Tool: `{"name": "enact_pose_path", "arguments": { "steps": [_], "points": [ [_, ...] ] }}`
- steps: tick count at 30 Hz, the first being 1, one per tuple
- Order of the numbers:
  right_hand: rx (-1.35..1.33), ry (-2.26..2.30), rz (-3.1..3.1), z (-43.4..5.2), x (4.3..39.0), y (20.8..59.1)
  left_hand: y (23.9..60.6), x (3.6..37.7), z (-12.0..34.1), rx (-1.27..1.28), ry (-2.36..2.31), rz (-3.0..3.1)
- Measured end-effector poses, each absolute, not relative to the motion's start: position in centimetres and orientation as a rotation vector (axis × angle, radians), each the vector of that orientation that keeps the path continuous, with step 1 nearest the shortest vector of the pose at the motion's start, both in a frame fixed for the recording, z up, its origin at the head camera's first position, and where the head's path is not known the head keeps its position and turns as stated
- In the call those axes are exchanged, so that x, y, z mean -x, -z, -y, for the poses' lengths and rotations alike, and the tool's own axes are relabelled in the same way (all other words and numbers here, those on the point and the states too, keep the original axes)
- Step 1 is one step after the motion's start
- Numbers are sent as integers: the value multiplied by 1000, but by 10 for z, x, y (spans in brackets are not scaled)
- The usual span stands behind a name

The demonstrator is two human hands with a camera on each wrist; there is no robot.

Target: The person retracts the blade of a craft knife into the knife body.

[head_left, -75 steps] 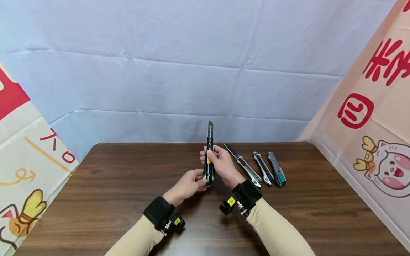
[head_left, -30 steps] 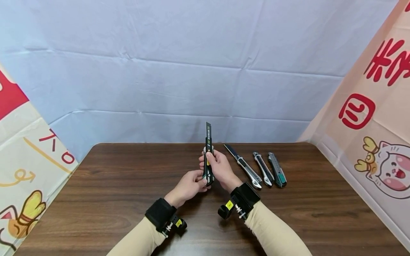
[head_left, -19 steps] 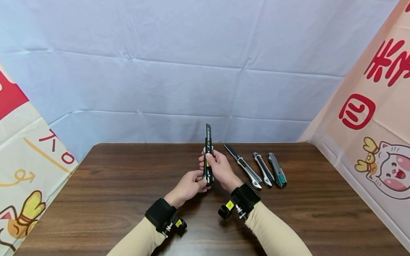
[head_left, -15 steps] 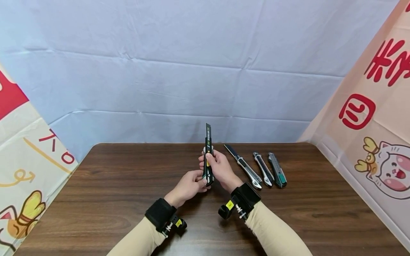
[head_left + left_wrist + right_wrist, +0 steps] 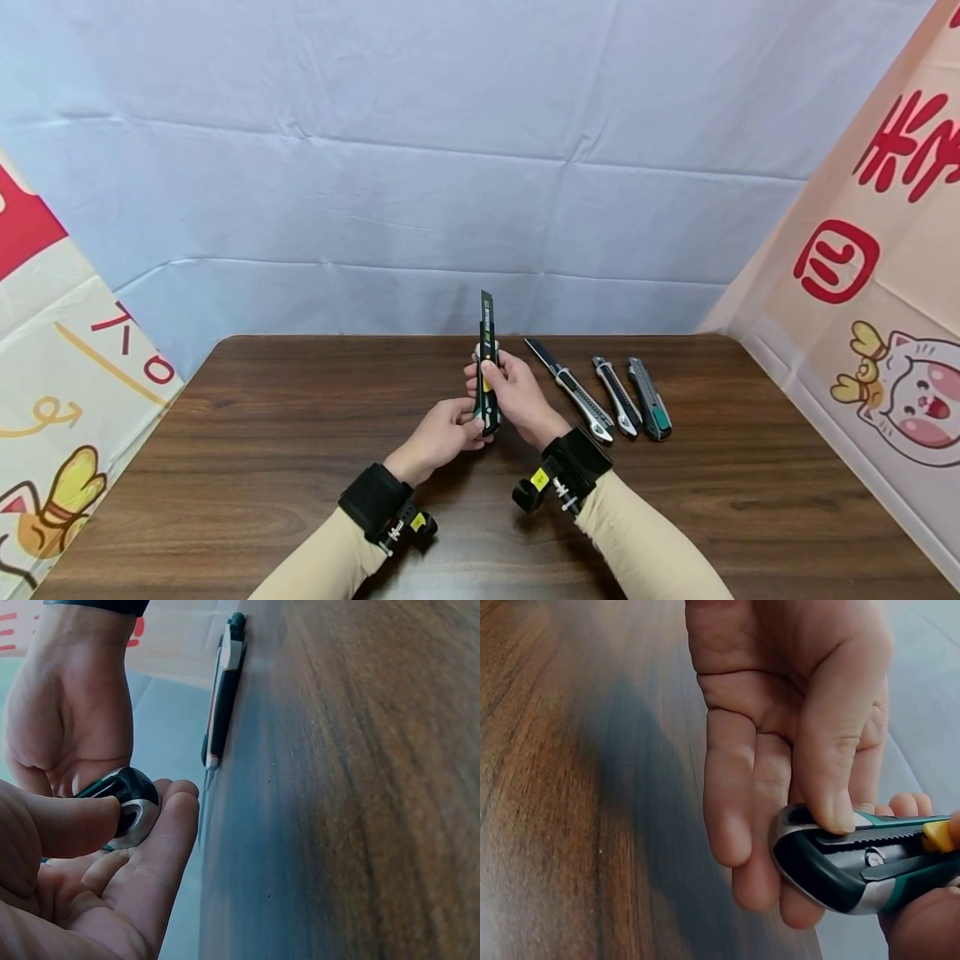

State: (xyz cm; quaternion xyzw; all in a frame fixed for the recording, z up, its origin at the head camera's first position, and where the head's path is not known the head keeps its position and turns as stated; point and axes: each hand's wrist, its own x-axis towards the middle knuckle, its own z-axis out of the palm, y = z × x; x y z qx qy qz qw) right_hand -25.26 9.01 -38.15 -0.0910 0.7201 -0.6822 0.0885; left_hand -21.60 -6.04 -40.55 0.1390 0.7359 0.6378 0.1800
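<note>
Head view, knife: I hold the black-and-green utility knife (image 5: 487, 379) upright above the table (image 5: 300, 433) centre, blade tip at 12 o'clock, part of the blade extended.
Head view, right hand: my right hand (image 5: 516, 396) wraps the handle, fingers curled round it, thumb on the yellow slider.
Head view, left hand: my left hand (image 5: 442, 435) pinches the butt end at 6 o'clock of the knife.
Head view, spares: three more knives (image 5: 617, 398) lie side by side at 3 o'clock of my hands, well apart from them.
Left wrist view, grip: thumb and forefinger close on the knife's rounded end cap (image 5: 133, 806); one spare knife (image 5: 223, 690) lies on the table beyond.
Right wrist view, grip: fingers are curled behind the handle (image 5: 855, 862), one fingertip pressing its ribbed track beside the yellow slider (image 5: 937, 834).
Procedure: I judge it best to steady the butt firmly, move the slider in single clicks, and keep every finger off the blade path.
</note>
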Motion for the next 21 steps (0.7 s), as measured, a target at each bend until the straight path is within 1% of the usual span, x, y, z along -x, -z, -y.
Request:
{"name": "enact_pose_path", "arguments": {
  "steps": [21],
  "points": [
    [303, 2008, -2116, -93, 253, 381, 404, 215, 61, -352, -1791, -2073]
  ]
}}
